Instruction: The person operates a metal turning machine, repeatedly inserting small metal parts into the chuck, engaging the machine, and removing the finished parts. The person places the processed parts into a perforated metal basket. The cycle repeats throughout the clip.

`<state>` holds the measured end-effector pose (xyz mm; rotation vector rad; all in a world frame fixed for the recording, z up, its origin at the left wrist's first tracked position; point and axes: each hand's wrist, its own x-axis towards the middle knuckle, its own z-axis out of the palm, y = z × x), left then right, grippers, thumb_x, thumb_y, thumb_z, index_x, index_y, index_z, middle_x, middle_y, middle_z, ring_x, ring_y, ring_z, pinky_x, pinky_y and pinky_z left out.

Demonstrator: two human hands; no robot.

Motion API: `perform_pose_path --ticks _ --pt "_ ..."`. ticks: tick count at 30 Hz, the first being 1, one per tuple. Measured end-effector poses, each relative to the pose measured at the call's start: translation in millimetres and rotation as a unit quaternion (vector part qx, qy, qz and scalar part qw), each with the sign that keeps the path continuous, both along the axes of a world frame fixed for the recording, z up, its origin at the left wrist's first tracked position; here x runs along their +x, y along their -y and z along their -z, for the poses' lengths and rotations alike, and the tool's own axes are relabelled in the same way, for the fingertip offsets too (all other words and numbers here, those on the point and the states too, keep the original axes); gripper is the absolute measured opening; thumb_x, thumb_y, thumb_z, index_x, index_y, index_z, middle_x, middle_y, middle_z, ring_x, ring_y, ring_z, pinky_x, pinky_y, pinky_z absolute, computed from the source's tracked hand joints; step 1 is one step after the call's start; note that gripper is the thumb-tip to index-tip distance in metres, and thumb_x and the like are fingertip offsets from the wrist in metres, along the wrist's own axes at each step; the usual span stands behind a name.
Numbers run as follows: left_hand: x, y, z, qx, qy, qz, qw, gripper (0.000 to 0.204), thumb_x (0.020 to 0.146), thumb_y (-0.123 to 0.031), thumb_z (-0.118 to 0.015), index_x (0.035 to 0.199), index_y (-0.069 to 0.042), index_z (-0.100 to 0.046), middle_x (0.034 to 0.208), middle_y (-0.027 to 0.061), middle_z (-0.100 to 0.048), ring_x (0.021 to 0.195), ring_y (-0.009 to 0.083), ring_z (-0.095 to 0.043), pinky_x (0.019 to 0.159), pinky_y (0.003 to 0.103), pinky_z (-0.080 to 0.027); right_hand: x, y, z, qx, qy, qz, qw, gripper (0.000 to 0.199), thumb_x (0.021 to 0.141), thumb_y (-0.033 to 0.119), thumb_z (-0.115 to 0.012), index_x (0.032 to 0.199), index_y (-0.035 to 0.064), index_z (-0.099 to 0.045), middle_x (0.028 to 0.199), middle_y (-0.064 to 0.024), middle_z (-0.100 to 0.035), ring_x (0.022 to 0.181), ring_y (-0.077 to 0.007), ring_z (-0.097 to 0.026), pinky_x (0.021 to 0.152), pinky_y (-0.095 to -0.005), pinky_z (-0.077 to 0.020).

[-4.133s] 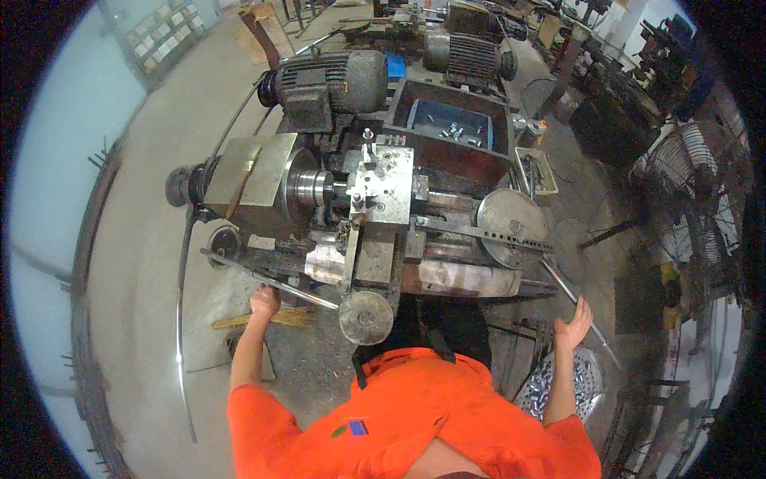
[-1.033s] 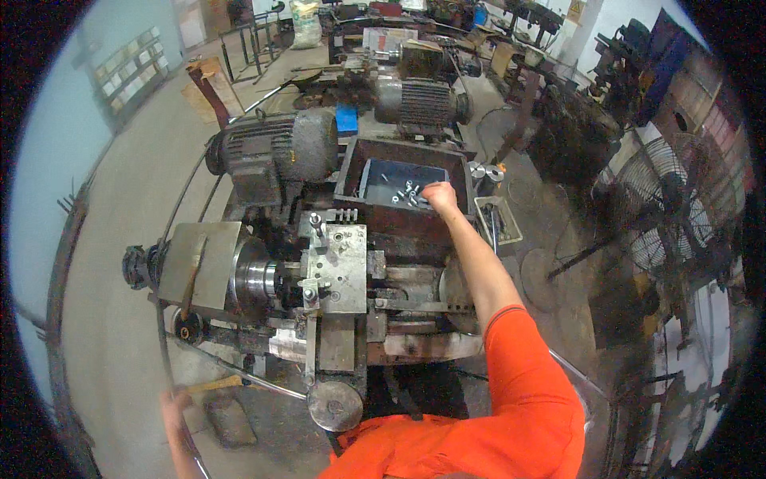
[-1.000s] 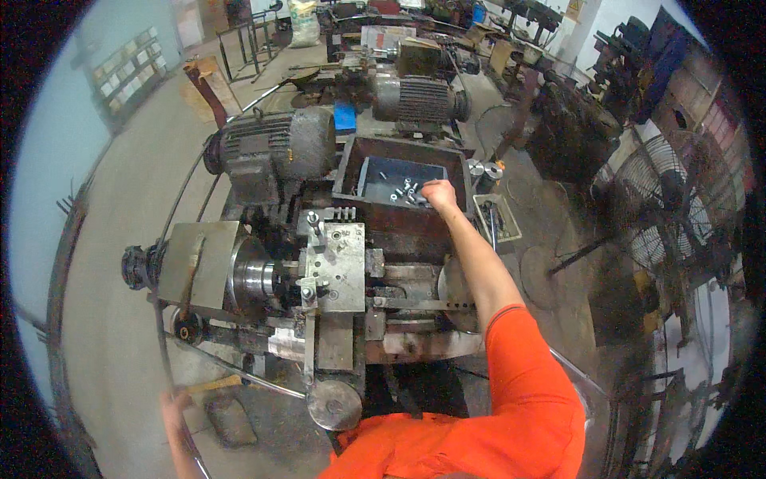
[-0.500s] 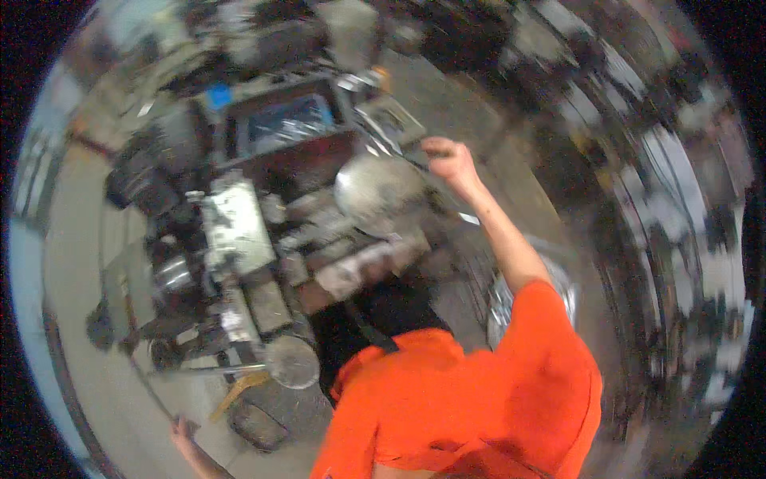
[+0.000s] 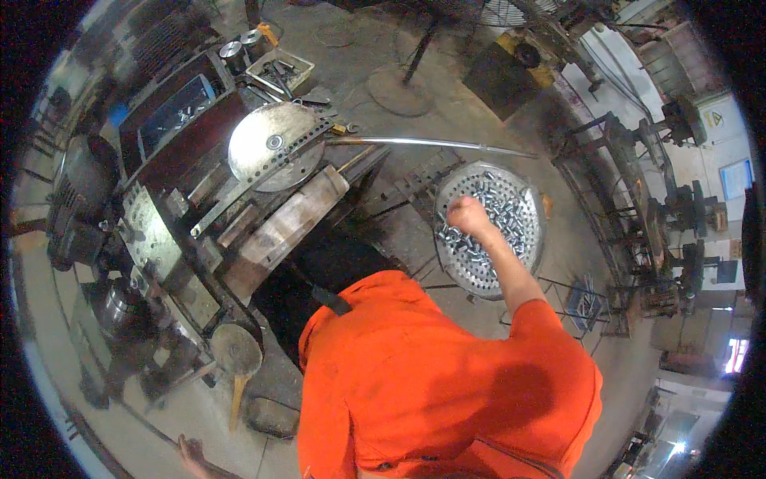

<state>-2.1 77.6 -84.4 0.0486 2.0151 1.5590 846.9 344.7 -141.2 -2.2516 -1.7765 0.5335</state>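
Right hand and perforated metal basin, seen from the operator's head. The right hand (image 5: 469, 217) is over the perforated metal basin (image 5: 477, 281), among small cylindrical metal pieces (image 5: 511, 217) heaped inside the rim. Its fingers are curled together with the back of the hand uppermost; whether they are clamped on a piece cannot be told. The left hand (image 5: 191, 453), dim at the lower edge, lies near the end of a thin dark bar (image 5: 150, 421); whether its fingers are apart or closed on the bar cannot be told. To the left stands a lathe-like machine with a round metal disc (image 5: 257, 137), a perforated flat bar (image 5: 233, 201) across it, and a blue tray (image 5: 152, 142) holding further small pieces.

Likely faults: a piece pinched by its smooth, rounded side could slip and roll; a hurried sweep through the heap could carry pieces over the rim; forearm pressure on the near edge could tip the basin. The long bright rod (image 5: 415, 143), reaching just past the basin's far rim, could catch an arm swung back toward the machine.
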Motion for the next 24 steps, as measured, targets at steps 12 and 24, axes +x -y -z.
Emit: perform_pose_path --ticks 12,24 --pt "-20.6 13.3 -11.5 -0.177 -0.088 0.135 0.971 0.058 0.076 -0.034 -0.069 0.116 0.004 -0.051 0.085 0.0090 -0.056 0.074 0.0205 -0.056 0.067 0.033 -0.050 -6.7 -9.3 13.4 -0.058 0.111 -0.151 0.981 0.020 0.060 0.022 -0.061 0.071 0.0062 -0.065 0.079 -0.0165 -0.062 0.076 -0.0321 -0.061 0.072 -0.0368 -0.0506" --pt "238.5 -182.8 -146.6 0.045 -0.258 0.341 0.903 0.025 0.086 -0.012 -0.056 0.105 0.003 -0.060 0.092 0.0103 -0.065 0.085 0.0169 -0.061 0.076 0.028 -0.048 -237.8 -57.4 -128.7 0.126 -0.382 -0.464 0.789 0.041 0.050 0.006 -0.060 0.090 0.0066 -0.068 0.105 -0.0140 -0.056 0.098 -0.0300 -0.055 0.085 -0.0342 -0.0439"
